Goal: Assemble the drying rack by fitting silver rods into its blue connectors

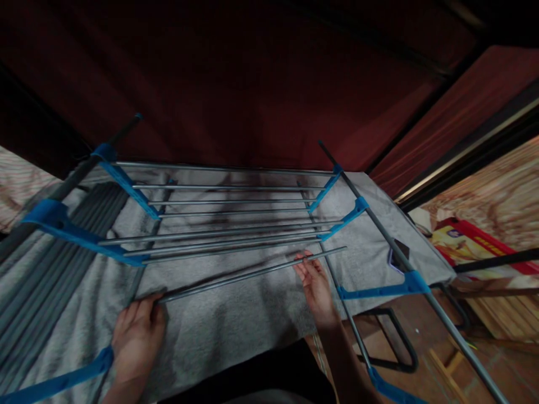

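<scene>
A loose grey metal rod (248, 274) lies slanted across a partly built drying rack (219, 224) with blue plastic brackets. My left hand (137, 334) is closed around the rod's near left end. My right hand (314, 283) pinches the rod near its far right end with its fingertips. Above the rod, several grey rods sit fixed between the blue brackets (345, 219).
The rack rests over a grey towel-covered surface (236, 331). A bundle of spare grey rods (46, 280) lies at the left. A dark phone (398, 255) sits on the towel's right edge. Red curtains hang behind; a red box (471, 241) and wooden floor are at right.
</scene>
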Demonstrator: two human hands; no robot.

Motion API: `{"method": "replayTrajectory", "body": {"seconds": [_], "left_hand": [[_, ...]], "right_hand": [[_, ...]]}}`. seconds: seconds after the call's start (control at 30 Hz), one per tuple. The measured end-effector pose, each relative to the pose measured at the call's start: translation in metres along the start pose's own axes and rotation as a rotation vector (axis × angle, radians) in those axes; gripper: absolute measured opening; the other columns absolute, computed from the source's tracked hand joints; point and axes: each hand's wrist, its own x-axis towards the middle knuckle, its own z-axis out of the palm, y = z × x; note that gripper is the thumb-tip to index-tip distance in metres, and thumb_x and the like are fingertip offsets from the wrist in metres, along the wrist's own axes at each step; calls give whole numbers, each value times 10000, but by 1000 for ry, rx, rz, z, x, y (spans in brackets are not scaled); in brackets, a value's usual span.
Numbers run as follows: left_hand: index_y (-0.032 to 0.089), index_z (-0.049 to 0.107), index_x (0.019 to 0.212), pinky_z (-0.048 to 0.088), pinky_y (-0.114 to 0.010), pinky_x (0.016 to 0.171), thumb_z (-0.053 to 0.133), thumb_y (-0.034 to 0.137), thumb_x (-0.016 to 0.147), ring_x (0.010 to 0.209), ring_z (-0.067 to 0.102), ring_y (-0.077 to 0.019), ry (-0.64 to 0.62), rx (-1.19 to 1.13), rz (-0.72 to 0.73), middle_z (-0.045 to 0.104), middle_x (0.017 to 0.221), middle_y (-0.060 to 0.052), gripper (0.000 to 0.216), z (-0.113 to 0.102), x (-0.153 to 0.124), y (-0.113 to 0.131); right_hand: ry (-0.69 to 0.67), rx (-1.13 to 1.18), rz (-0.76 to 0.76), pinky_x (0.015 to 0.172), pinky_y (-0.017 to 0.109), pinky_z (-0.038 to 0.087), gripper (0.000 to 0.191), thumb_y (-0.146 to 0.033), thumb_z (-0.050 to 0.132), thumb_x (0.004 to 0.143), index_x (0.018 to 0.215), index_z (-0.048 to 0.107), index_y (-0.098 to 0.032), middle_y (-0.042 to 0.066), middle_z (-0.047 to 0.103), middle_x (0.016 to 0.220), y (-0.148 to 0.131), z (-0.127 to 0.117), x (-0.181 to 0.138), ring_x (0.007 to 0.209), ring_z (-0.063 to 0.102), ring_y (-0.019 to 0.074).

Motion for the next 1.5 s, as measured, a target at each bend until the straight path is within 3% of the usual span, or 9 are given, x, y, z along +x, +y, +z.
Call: {"method": "replayTrajectory", "body": {"seconds": [0.3, 0.6, 0.77, 0.93, 1.2, 1.37, 1.5], "left_hand": [[222, 673, 1154, 508, -468, 1011, 412, 347, 1005, 1031, 630, -307, 57, -73, 0, 710, 1040, -89, 324, 4, -1, 1], [175, 688, 1200, 481, -431, 936, 403, 257, 1034, 1005, 641, -297, 67, 46, 121, 738, 1025, -107, 340, 1, -7, 9], [158, 703, 1189, 476, -460, 953, 425, 203, 1036, 1008, 646, -307, 38, 175, 198, 751, 1043, -122, 320, -4, -9, 19], [169, 707, 1230, 473, -462, 1030, 467, 125, 995, 1050, 648, -295, 6, 220, 236, 757, 1117, -119, 339, -9, -9, 25], [190, 637, 1353, 479, -454, 1114, 489, 93, 988, 1135, 660, -255, -140, 263, 388, 731, 1199, -97, 406, -8, -1, 70], [235, 628, 1334, 469, -394, 1138, 482, 28, 971, 1161, 663, -206, -210, 229, 513, 717, 1246, -47, 443, 8, 0, 101], [221, 580, 1404, 457, -390, 1156, 491, 21, 964, 1197, 653, -204, -238, 212, 566, 704, 1266, -60, 491, 16, -6, 112]], "right_hand": [[-52, 11, 145, 945, 366, 613, 330, -365, 915, 734, 1014, 761, -279, 21, 816, 1032, 28, 14, -19, 992, 765, 201], [-28, -15, 127, 1068, 477, 566, 273, -374, 926, 722, 911, 759, -269, 6, 803, 968, 49, -17, -15, 998, 756, 209], [13, -27, 158, 1073, 442, 583, 283, -376, 957, 687, 797, 722, -262, -24, 792, 905, 56, -31, -11, 937, 764, 179], [2, -36, 177, 981, 366, 640, 315, -388, 976, 658, 744, 702, -257, -47, 773, 812, 59, -38, -7, 864, 780, 169], [-55, -64, 167, 959, 363, 660, 253, -341, 959, 689, 779, 739, -256, -21, 813, 905, 63, -55, 0, 936, 801, 184], [-76, -75, 180, 1046, 424, 618, 184, -294, 922, 720, 818, 767, -281, -15, 829, 990, 64, -63, 3, 1012, 792, 190], [-111, -103, 160, 1167, 505, 523, 145, -269, 849, 774, 897, 797, -327, -14, 830, 1060, 64, -66, 5, 1095, 769, 194]]}}
